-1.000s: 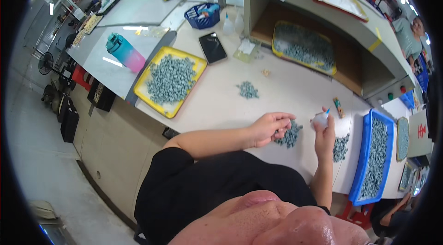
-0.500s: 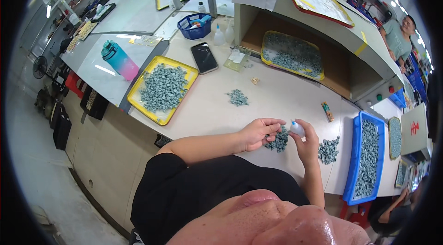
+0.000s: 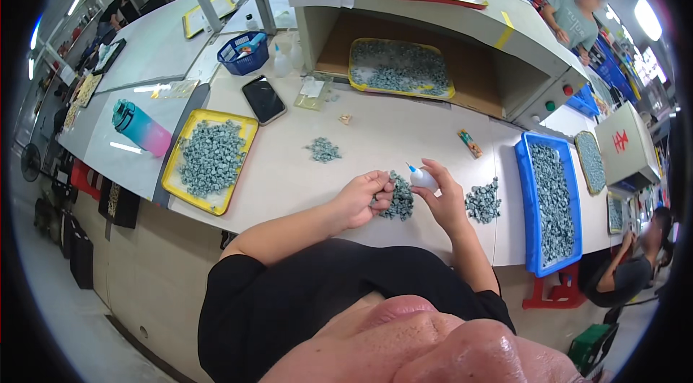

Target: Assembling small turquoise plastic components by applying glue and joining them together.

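In my right hand (image 3: 446, 202) is a small white squeeze bottle (image 3: 426, 180) with a blue, needle-like tip. The tip points up and leftward, a short way from my left hand (image 3: 361, 199). The fingers of that hand are curled and pinched together; whatever they hold is hidden or too small to name. Between the hands lies a pile of small grey-green pieces (image 3: 402, 204). A second pile (image 3: 484, 202) sits to the right of my right hand, and a smaller heap (image 3: 324, 150) lies farther off on the left.
Yellow-rimmed tray (image 3: 169, 175) of such pieces at left, beside a bottle (image 3: 148, 132) and phone (image 3: 264, 100). A blue bin (image 3: 533, 238) stands at right; an orange-green tube (image 3: 469, 143) lies nearer. Behind, an open-fronted box (image 3: 476, 83) holds another tray (image 3: 401, 93). Co-workers sit and stand at right.
The view has shifted, so the table appears farther left and higher. My left fingers have curled in more, and the bottle's tip is now tilted up and slightly farther from them.
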The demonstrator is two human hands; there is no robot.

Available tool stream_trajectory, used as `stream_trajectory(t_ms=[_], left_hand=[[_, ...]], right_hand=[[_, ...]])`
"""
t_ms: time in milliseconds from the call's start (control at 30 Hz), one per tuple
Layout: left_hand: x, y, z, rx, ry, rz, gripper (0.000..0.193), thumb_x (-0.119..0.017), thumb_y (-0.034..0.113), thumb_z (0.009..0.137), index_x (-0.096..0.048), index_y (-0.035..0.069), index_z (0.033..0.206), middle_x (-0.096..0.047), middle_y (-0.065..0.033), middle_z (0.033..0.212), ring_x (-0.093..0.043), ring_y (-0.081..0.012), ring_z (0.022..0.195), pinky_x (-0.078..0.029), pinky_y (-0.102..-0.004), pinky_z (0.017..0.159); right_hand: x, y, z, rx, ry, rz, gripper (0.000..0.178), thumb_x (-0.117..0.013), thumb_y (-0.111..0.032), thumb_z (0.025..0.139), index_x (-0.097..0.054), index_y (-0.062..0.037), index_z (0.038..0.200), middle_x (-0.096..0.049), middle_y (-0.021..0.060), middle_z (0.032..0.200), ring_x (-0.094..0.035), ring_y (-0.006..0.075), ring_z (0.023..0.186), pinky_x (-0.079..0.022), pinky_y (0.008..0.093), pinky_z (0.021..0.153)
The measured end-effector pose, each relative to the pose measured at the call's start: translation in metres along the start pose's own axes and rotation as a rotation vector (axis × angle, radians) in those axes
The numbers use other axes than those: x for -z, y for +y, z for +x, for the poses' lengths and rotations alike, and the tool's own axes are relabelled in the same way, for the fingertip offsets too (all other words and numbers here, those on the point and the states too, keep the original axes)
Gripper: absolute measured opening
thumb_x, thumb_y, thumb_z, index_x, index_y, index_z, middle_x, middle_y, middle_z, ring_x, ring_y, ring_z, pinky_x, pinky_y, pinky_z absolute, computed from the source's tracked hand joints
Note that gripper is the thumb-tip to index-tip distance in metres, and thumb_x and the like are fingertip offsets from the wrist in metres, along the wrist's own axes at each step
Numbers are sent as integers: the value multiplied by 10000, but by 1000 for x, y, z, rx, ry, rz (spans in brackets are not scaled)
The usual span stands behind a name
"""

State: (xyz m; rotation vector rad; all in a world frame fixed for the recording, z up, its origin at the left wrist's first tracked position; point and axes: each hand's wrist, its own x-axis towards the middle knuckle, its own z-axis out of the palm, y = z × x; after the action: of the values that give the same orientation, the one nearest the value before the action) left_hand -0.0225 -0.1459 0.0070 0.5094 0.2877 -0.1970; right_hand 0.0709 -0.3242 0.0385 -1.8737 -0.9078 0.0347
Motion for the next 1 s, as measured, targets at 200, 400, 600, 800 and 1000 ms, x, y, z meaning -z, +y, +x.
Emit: stream_trajectory(t_ms=[200,400,600,800,1000], left_hand=[[-1,0,-1,61,9,-32,125,-451,169,976,-471,67,907,-456,-2,760,-363,-80,606,-289,-201,495],[-7,0,-6,24,54,-15,111,-445,155,976,-470,85,893,-447,1,755,-350,-79,592,-279,-199,483],[-12,1,-5,-32,14,87,92,-464,166,970,-481,99,910,-434,3,710,-350,-86,594,-287,-205,487],[-13,11,-6,-108,11,80,96,-458,164,972,-477,90,913,-430,5,715,-350,-82,596,-289,-208,496],[-13,9,-8,-126,-23,73,105,-437,154,979,-461,83,906,-428,2,744,-343,-78,607,-285,-208,500]], right_hand=[[2,11,-2,57,16,-69,453,-784,-103,691,-585,-45,1094,-646,131,1004,-632,282,898,-497,340,776],[1,1,-2,31,-4,-116,403,-776,-113,698,-603,-39,1054,-637,136,996,-626,294,880,-495,345,765],[10,1,3,137,48,-207,392,-742,-35,692,-611,-46,1061,-633,136,990,-617,315,899,-495,353,771],[8,-5,14,229,136,-361,399,-758,-87,655,-637,-90,1036,-636,73,944,-597,255,871,-450,354,758],[9,-3,12,395,184,-575,394,-756,-124,638,-649,-142,1017,-631,-19,917,-578,182,862,-377,331,767]])
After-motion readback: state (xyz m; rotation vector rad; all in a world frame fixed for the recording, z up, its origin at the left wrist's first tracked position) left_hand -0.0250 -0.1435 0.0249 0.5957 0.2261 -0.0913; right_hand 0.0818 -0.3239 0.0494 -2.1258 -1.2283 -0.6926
